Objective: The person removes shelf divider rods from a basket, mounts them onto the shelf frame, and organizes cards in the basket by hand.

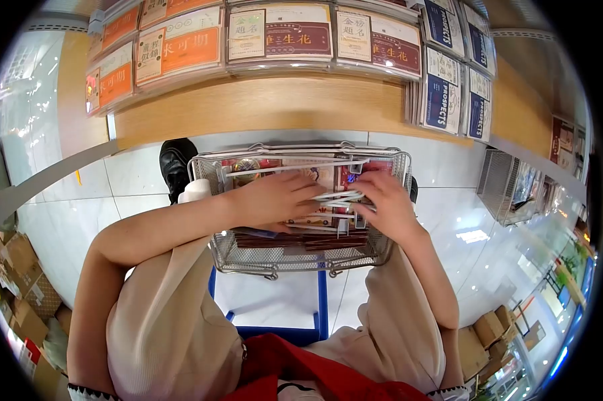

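Observation:
A wire mesh basket (301, 266) stands between my knees, with flat printed packs and long thin white rods (341, 198) in it. Several of these rods form a small bundle between my two hands. My left hand (278, 195) reaches in from the left, its bent fingers closed at the bundle's left end. From the right, my right hand (386, 204) pinches the other end between thumb and fingers. More rods lie across the packs, some with clear tabs at their ends. Dark red packs (328, 242) stand along the basket's near side. My fingers hide part of the contents.
Ahead is a wooden shelf (268, 103) with stacked orange packs (181, 50), maroon packs (294, 37) and blue packs (442, 93). A white roll (195, 191) sits by the basket's left side. Another wire basket (509, 184) stands at right; cardboard boxes (30, 267) lie at left.

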A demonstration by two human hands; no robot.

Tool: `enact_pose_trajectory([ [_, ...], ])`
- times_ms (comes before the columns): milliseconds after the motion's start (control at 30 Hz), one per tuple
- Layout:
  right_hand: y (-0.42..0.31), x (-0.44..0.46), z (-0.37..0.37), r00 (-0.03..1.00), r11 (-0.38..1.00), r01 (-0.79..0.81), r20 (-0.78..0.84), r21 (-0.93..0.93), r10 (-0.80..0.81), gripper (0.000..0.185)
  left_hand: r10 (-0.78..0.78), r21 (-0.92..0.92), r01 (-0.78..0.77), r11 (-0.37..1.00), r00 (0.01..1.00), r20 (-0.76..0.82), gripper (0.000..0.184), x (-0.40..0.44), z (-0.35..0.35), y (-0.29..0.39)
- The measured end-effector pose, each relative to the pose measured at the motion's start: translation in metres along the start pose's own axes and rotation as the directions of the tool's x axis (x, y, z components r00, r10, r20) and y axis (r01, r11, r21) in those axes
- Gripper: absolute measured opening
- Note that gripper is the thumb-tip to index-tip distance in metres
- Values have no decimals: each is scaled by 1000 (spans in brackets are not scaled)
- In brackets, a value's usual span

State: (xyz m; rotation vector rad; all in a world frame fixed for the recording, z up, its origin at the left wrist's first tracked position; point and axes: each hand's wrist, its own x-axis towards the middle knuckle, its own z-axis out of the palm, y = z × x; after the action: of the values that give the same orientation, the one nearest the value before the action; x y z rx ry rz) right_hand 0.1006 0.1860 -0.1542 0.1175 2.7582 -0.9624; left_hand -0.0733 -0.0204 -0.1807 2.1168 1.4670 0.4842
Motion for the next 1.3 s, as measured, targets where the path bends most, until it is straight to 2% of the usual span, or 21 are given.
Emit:
enact_pose_trajectory([
  [33,-1,-2,-6,992,994,-64,-112,-88,54,29,7,51,-5,999,999,-39,40,-4,4,1],
  [67,-1,-6,-11,944,963,-264,-219,-60,245,27,-9,69,10,998,1000,-26,44,-8,10,1],
  [133,4,-11,-20,715,796,-604,-408,49,568,25,-44,118,45,992,999,-12,50,-15,20,-3],
  [233,22,-35,-19,675,674,-738,39,30,737,32,-69,97,73,993,996,-50,51,-31,27,-6],
  [333,36,-48,8,709,702,-691,-27,170,704,38,-144,99,144,985,990,-11,59,-41,27,-5],
  [367,37,-49,10,707,705,-698,-34,131,706,37,-136,148,134,980,991,-2,56,-42,24,-9],
  [433,36,-46,10,705,708,-705,-58,49,707,34,-160,116,161,980,987,-16,56,-46,18,-12],
  [600,36,-38,15,741,751,-658,-124,60,659,32,-249,22,250,968,967,-59,55,-57,7,-13],
  [700,34,-31,14,738,742,-670,-80,27,670,30,-218,137,228,964,972,-87,43,-61,4,-12],
  [767,34,-22,16,804,806,-588,-61,74,592,31,-176,268,208,941,974,-140,34,-64,6,-15],
  [867,8,3,18,834,830,-548,-11,103,552,33,-206,271,255,928,959,-195,28,-88,-6,-13],
  [900,4,8,17,839,832,-542,23,122,543,34,-150,278,217,936,958,-244,25,-91,-17,-13],
  [967,-5,17,14,833,827,-552,100,109,544,33,-231,76,265,961,924,-306,21,-100,-22,-12],
  [1033,-18,29,-5,764,797,-578,227,-176,604,33,-311,-142,278,950,889,-337,17,-104,-27,-7],
  [1067,-27,40,-20,721,765,-561,269,-315,639,33,-380,-346,272,898,876,-297,15,-102,-34,-6],
  [1100,-53,55,-36,708,687,-559,164,-464,687,37,-438,-533,258,806,865,-243,14,-98,-46,-5],
  [1133,-68,63,-47,821,812,-558,28,-173,570,41,-482,-701,236,673,858,-174,15,-93,-58,-1],
  [1167,-80,70,-54,873,884,-453,-147,116,466,47,-490,-827,186,530,863,-120,17,-88,-71,3],
  [1200,-91,80,-57,919,879,-253,-182,404,349,50,-489,-921,133,366,869,-69,18,-83,-84,4],
  [1233,-102,91,-58,939,765,-27,-247,644,241,53,-479,-980,80,184,878,-18,20,-80,-93,4],
  [1300,-126,109,-64,961,453,-104,-27,885,274,48,-463,-984,165,64,878,117,19,-77,-99,5],
])
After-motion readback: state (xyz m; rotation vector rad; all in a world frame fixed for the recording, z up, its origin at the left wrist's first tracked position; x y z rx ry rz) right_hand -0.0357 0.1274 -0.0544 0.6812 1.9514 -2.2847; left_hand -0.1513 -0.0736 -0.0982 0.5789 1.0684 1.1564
